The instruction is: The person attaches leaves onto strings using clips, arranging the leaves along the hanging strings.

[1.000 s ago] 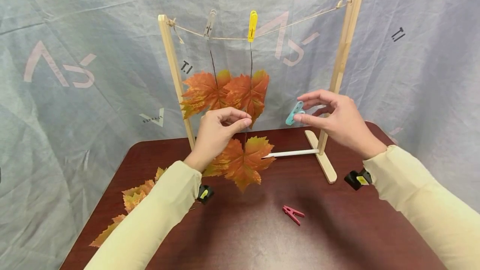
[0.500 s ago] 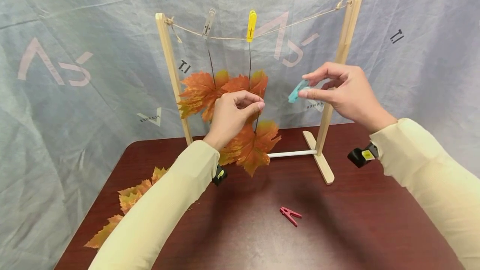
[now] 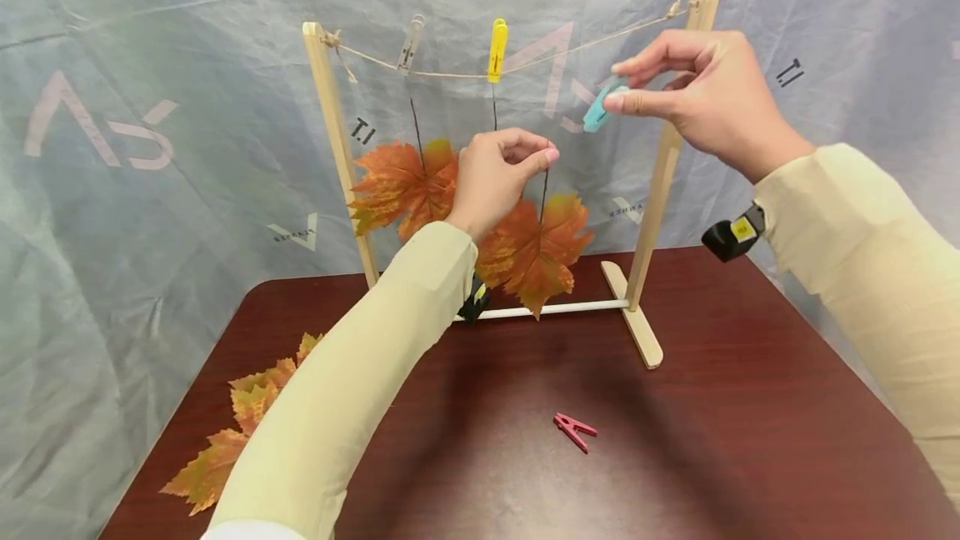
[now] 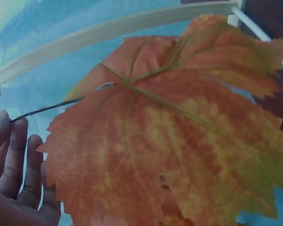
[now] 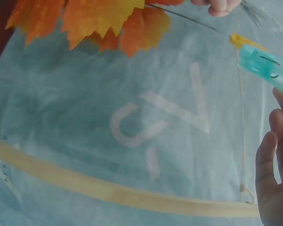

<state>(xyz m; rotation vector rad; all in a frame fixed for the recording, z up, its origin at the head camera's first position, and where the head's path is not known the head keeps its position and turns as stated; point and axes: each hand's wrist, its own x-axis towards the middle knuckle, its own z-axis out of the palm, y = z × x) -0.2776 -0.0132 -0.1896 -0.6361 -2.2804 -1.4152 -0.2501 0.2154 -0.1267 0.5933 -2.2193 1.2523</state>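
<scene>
My left hand [image 3: 498, 177] pinches the thin dark stem of an orange artificial maple leaf [image 3: 542, 248], which hangs below the fingers; in the left wrist view this leaf [image 4: 165, 117] fills most of the picture. My right hand [image 3: 708, 94] pinches a light-blue clothespin [image 3: 600, 107] between thumb and fingers, just below the twine [image 3: 581, 47]. The clothespin [image 5: 264, 66] also shows in the right wrist view. Left of it, a yellow clothespin [image 3: 498, 50] and a clear grey clothespin [image 3: 411, 44] sit on the twine. Another orange leaf [image 3: 408, 186] hangs under the grey one.
Two wooden posts [image 3: 660, 190] hold the twine, joined low down by a white rod [image 3: 585, 307]. A red clothespin [image 3: 575, 432] lies on the dark red table [image 3: 675, 448]. More leaves [image 3: 213, 465] lie at the left, partly behind the left sleeve. A grey cloth [image 3: 187, 215] hangs behind.
Both hands have risen toward the twine, the left also moving right with the leaf, the right lifting the light-blue clothespin. The left hand now covers most of the leaf under the yellow clothespin.
</scene>
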